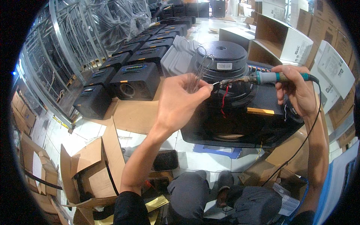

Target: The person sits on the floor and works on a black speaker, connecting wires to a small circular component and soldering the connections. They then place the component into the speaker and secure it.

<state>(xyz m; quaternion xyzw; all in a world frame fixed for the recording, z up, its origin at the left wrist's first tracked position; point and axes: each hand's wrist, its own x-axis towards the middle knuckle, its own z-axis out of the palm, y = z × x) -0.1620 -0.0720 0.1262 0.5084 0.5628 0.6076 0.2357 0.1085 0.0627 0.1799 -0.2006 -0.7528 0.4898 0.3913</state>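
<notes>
My right hand (298,88) is closed round the grip of a soldering iron (268,77), which points left. Pinched in my left hand (183,101) is a loose coil of thin solder wire (203,69), its end close to the iron's tip. Both meet at the side of a round black speaker driver (221,56), which lies magnet up on a black speaker cabinet (240,123). A red wire (224,99) hangs from the driver near the tip. Whether tip and solder touch the terminal, I cannot tell.
Rows of black speaker cabinets (137,80) stand at the left, beside stacked grey trays (180,56). Open cardboard boxes (88,165) lie at the lower left. White cartons (285,41) fill the right. The iron's black cable (300,146) hangs past my right forearm.
</notes>
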